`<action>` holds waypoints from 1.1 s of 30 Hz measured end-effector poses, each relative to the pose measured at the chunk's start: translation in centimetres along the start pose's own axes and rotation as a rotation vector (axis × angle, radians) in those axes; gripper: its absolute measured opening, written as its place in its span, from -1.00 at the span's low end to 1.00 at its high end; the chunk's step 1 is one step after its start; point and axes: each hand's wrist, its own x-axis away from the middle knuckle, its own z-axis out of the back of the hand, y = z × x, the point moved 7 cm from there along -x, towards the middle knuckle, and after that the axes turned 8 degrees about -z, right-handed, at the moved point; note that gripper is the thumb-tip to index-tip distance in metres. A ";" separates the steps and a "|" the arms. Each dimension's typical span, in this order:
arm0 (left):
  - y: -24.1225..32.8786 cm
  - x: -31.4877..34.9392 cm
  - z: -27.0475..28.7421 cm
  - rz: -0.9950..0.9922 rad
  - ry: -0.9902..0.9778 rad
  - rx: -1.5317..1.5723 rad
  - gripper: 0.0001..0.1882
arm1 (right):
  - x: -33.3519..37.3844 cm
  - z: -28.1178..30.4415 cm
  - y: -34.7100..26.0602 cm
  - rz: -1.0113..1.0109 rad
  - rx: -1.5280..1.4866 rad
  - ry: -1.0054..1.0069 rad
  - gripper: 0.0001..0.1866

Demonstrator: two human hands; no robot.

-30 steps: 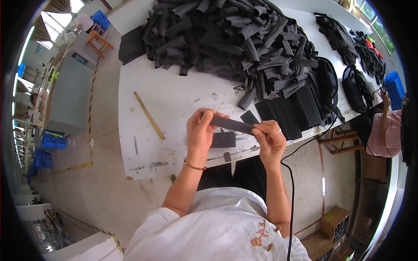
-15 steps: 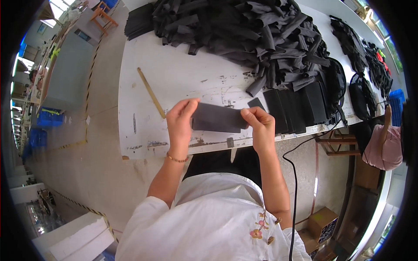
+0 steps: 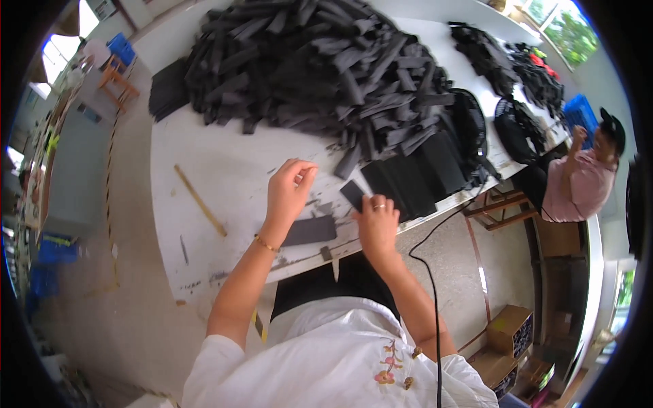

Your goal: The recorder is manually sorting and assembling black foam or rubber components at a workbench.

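Observation:
My left hand point(image 3: 289, 194) is raised above the table, fingers curled and thumb drawn in, with nothing visible between them. Below its wrist a dark grey rectangular fabric piece point(image 3: 310, 231) lies flat near the table's front edge, partly covered by my forearm. To the right, my right hand point(image 3: 379, 221), a ring on one finger, is closed at the end of a small black flat piece point(image 3: 352, 194); the fingertips hide how it is gripped. Beside that piece lies a row of stacked black flat panels point(image 3: 401, 183).
A large heap of dark fabric strips point(image 3: 306, 75) covers the back of the white table point(image 3: 231, 163). A yellow ruler-like strip point(image 3: 201, 200) lies at left. Black bags point(image 3: 469, 126) and a cable point(image 3: 425, 262) are at right, where a person in pink point(image 3: 578, 180) sits.
The dark grey piece held between both hands now lies on the table. My right hand has reached the small black piece; my left hand has let go. The view has shifted.

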 end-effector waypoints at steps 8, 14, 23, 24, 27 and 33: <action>-8.8 -3.8 -8.6 0.037 -0.207 -0.457 -0.76 | 1.8 -4.3 -5.3 0.268 0.298 -0.214 -0.66; -10.8 -3.2 -6.1 0.249 -0.216 0.245 -0.85 | 0.1 0.2 -2.7 0.151 0.104 -0.100 -0.90; -0.6 2.4 -1.9 0.492 0.160 1.007 -0.65 | -2.0 4.6 5.6 -0.242 -0.998 0.026 -0.86; -0.7 2.9 -1.3 0.502 0.211 1.024 -0.68 | -1.8 3.5 4.8 -0.320 -1.120 -0.119 -0.89; -2.5 4.4 -0.9 0.603 0.329 1.063 -0.76 | -0.9 4.0 0.9 -0.189 -1.062 -0.197 -0.72; -5.8 5.0 -1.0 0.666 0.463 1.152 -0.70 | 0.3 4.7 -3.4 0.116 -0.890 -0.156 -0.72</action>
